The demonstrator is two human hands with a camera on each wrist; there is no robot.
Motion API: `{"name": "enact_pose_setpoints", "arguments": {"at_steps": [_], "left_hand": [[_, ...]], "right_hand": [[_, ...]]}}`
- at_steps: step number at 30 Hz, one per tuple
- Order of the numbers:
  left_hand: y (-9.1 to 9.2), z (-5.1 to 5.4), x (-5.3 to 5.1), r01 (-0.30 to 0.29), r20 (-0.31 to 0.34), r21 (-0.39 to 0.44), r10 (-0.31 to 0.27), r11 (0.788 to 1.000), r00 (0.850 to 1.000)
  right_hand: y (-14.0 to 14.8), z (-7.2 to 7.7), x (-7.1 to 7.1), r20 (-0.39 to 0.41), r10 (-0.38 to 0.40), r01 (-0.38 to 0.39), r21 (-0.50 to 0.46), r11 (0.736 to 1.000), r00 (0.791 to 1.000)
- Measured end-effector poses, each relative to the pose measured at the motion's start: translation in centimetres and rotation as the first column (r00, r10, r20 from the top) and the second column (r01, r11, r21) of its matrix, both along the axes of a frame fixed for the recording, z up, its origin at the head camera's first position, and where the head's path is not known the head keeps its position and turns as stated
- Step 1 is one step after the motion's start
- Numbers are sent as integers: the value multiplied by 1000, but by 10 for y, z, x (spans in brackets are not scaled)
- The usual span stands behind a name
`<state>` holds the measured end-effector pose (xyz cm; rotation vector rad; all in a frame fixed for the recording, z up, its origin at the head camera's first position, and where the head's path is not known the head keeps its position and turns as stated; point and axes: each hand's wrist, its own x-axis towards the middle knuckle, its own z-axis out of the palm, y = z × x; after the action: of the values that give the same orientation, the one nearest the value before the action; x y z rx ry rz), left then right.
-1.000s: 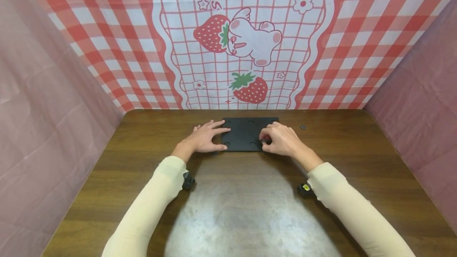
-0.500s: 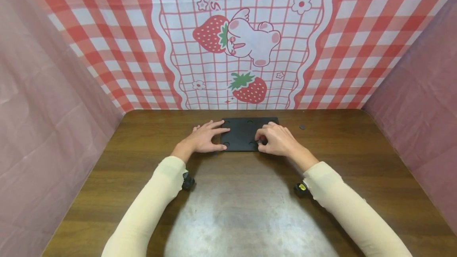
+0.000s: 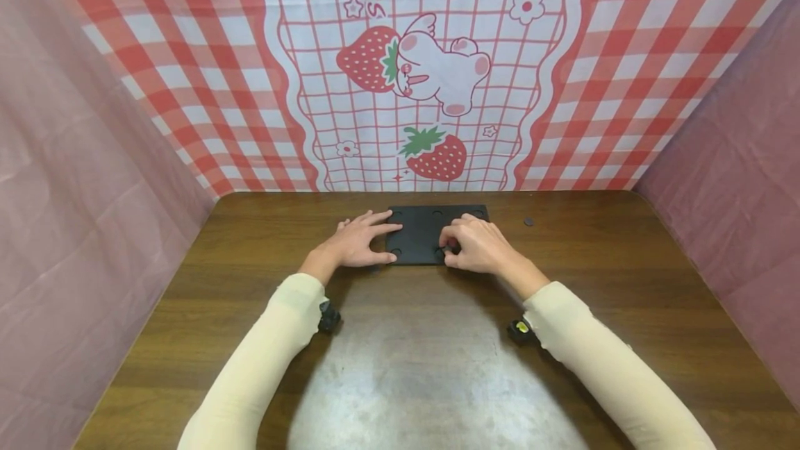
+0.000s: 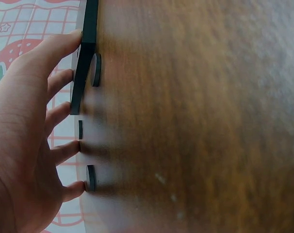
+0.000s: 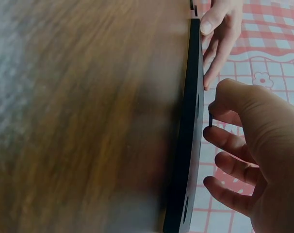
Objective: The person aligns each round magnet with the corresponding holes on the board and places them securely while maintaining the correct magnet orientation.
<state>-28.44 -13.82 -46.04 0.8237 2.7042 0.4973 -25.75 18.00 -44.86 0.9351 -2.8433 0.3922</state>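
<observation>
A flat black rectangular board point(image 3: 415, 231) with several round recesses lies near the table's back edge. My left hand point(image 3: 362, 240) spreads its fingers, and the thumb and some fingertips touch the board's left end. Over the board's right half, my right hand point(image 3: 480, 245) pinches a thin dark disc point(image 5: 210, 120) between thumb and index finger. The disc is seen edge-on in the right wrist view, just off the board's surface. Beneath my left hand, in the left wrist view, lie small dark discs: one disc point(image 4: 96, 70) by the board, another disc point(image 4: 80, 129) and a third disc point(image 4: 90, 178).
One more small dark disc point(image 3: 528, 221) lies on the wooden table point(image 3: 412, 353) to the right of the board. A red and white strawberry-print cloth point(image 3: 431, 89) hangs behind the table. Pink curtains point(image 3: 94, 193) close off both sides.
My right hand has slid left along the board, from its right end toward the lower middle recess, with the disc pinched. The left hand stays in place.
</observation>
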Motion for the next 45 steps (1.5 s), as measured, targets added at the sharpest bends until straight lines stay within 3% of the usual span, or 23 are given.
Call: {"name": "enact_pose_setpoints", "arguments": {"at_steps": [5, 10, 14, 16, 18, 21, 24, 34, 36, 45], "left_hand": [[-1, -5, -3, -7, -1, 21, 8, 1000, 1000], [0, 2, 0, -20, 24, 11, 20, 1000, 1000], [-2, -10, -7, -26, 10, 23, 26, 999, 1000], [-2, -10, -7, -27, 5, 25, 27, 999, 1000], [-2, -9, -6, -24, -2, 16, 25, 1000, 1000], [2, 3, 3, -28, 8, -3, 28, 1000, 1000], [3, 4, 4, -32, -3, -24, 32, 999, 999], [1, -1, 0, -21, 5, 14, 21, 1000, 1000], [0, -8, -6, -21, -3, 16, 21, 1000, 1000], [1, -1, 0, -20, 10, 17, 20, 1000, 1000]], "right_hand": [[-4, 1, 1, 8, 0, 0, 7, 1000, 1000], [-6, 0, 2, 21, 7, -7, 22, 1000, 1000], [-7, -1, 3, 18, 3, -4, 23, 1000, 1000], [-7, -1, 3, 14, 5, -6, 21, 1000, 1000], [-8, -2, 2, 11, 8, -8, 20, 1000, 1000], [-8, -2, 2, 9, 11, -11, 23, 1000, 1000], [-9, -3, 3, 6, 12, -12, 23, 1000, 1000], [-11, -3, 3, 9, 12, -12, 33, 999, 1000], [-11, -4, 3, 11, 11, -11, 34, 999, 1000], [-12, -5, 2, 9, 5, -6, 36, 999, 1000]]}}
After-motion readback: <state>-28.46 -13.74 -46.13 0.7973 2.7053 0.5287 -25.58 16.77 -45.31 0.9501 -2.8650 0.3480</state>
